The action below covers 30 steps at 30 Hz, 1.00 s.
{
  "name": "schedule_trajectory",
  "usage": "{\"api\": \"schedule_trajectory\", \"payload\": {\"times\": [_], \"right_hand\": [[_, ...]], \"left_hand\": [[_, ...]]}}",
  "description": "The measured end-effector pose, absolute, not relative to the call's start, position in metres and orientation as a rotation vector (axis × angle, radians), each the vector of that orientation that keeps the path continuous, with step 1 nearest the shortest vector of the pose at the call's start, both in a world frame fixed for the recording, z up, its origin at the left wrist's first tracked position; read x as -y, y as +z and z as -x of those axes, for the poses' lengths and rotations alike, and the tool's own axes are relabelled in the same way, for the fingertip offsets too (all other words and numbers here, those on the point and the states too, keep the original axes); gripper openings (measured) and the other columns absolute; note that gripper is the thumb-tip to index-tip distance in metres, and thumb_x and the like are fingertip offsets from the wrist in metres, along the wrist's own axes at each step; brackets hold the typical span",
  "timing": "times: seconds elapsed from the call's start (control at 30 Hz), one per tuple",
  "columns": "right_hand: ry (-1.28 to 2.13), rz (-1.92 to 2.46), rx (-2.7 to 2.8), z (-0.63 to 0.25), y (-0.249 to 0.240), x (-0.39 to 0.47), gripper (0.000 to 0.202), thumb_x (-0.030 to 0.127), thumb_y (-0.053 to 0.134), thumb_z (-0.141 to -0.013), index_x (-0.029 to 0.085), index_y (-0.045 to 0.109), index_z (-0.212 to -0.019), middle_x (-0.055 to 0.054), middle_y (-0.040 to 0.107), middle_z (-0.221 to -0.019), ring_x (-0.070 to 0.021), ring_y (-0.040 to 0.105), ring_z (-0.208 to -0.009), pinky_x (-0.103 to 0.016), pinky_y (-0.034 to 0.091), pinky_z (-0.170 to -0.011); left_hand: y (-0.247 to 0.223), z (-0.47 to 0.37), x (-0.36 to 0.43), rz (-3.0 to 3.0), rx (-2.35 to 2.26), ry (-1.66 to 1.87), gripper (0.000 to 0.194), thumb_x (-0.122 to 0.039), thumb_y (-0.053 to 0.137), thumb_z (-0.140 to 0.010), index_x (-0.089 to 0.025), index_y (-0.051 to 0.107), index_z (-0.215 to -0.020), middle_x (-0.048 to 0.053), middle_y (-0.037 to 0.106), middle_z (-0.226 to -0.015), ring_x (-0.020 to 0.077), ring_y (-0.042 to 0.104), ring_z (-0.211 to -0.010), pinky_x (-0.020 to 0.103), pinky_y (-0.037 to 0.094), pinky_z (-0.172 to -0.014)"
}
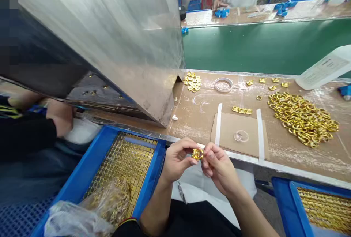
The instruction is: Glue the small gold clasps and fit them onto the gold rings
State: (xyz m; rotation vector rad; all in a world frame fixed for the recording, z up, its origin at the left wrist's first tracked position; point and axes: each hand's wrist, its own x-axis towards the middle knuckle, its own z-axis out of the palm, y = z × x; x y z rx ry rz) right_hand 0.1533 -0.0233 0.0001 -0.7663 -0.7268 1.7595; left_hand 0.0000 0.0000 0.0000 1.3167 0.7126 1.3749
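Note:
My left hand [178, 158] pinches a small shiny gold metal piece [196, 154] between thumb and fingers, just off the table's front edge. From the other side, my right hand [221, 167] has its fingertips closed on the same piece's right end, which looks ring-like. Whether that end is a separate ring I cannot tell. Ahead on the table lies a taped cardboard sheet [233, 138] with a small clear round dish [241, 136] on it. A short row of gold pieces [242, 110] sits along the sheet's far edge.
A heap of gold rings [304, 118] lies at right, near a white bottle [325, 67]. Small gold parts [192, 81] and a tape roll [223, 84] lie farther back. A metal housing [131, 46] rises at left. Blue trays [95, 149] hold gold parts. Co-workers are nearby.

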Motion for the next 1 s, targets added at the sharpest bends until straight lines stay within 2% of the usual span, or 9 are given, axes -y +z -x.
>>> {"api": "schedule_trajectory", "payload": {"times": [0.17,0.3,0.43,0.6,0.77,0.87,1.0], "right_hand": [[1.245,0.819,1.087,-0.15,-0.003,0.028,0.02,0.042,0.075,-0.093,0.022,0.072,-0.091,-0.002,0.061,-0.082,-0.0112,0.053,-0.06,-0.022,0.043,-0.05],[0.998,0.828,1.324,-0.151,-0.001,0.026,0.006,0.029,0.068,-0.098,0.025,0.073,-0.101,-0.002,0.06,-0.086,-0.0135,0.056,-0.067,-0.025,0.049,-0.058],[0.745,0.854,1.497,-0.15,0.003,0.024,0.014,0.015,0.064,-0.097,0.024,0.071,-0.106,-0.002,0.058,-0.085,-0.0133,0.056,-0.067,-0.022,0.048,-0.054],[0.601,0.885,1.56,-0.144,0.004,0.025,0.017,0.011,0.063,-0.097,0.023,0.07,-0.106,0.0,0.052,-0.081,-0.0132,0.056,-0.067,-0.021,0.047,-0.052],[0.519,0.902,1.592,-0.142,0.005,0.028,0.02,0.01,0.059,-0.098,0.023,0.07,-0.11,-0.002,0.055,-0.082,-0.0151,0.058,-0.07,-0.024,0.051,-0.055],[0.471,0.919,1.619,-0.141,0.005,0.029,0.022,0.009,0.056,-0.099,0.021,0.068,-0.113,-0.004,0.055,-0.085,-0.016,0.06,-0.073,-0.025,0.053,-0.057],[0.398,0.966,1.615,-0.139,0.004,0.028,0.022,0.009,0.052,-0.099,0.02,0.066,-0.113,-0.004,0.053,-0.087,-0.0156,0.059,-0.073,-0.025,0.055,-0.058]], "left_hand": [[0.004,-0.008,0.006,-1.229,-0.817,1.416,0.036,-0.049,0.084,-0.078,-0.017,0.077,-0.092,0.005,0.071,-0.079,0.0144,0.065,-0.07,0.023,0.052,-0.064],[0.007,-0.012,0.009,-1.133,-0.88,1.396,0.039,-0.051,0.087,-0.073,-0.016,0.075,-0.087,0.003,0.07,-0.076,0.0131,0.063,-0.065,0.022,0.051,-0.06],[0.005,-0.014,0.01,-1.071,-0.91,1.398,0.04,-0.053,0.088,-0.071,-0.016,0.075,-0.082,0.003,0.07,-0.075,0.0128,0.063,-0.062,0.022,0.051,-0.058],[-0.006,-0.009,0.009,-1.011,-0.869,1.365,0.045,-0.057,0.088,-0.069,-0.016,0.073,-0.079,0.0,0.066,-0.069,0.0104,0.058,-0.057,0.02,0.048,-0.055],[-0.01,0.002,0.003,-1.078,-0.704,1.205,0.045,-0.056,0.084,-0.075,-0.018,0.076,-0.099,0.002,0.066,-0.075,0.0113,0.059,-0.065,0.021,0.048,-0.061],[-0.008,0.005,-0.002,-1.18,-0.656,1.204,0.041,-0.055,0.08,-0.08,-0.02,0.078,-0.101,0.005,0.067,-0.082,0.014,0.061,-0.072,0.024,0.05,-0.066],[-0.003,0.006,-0.002,-1.221,-0.602,1.217,0.029,-0.042,0.078,-0.086,-0.023,0.078,-0.108,0.007,0.07,-0.093,0.0167,0.066,-0.082,0.027,0.054,-0.072]]}}
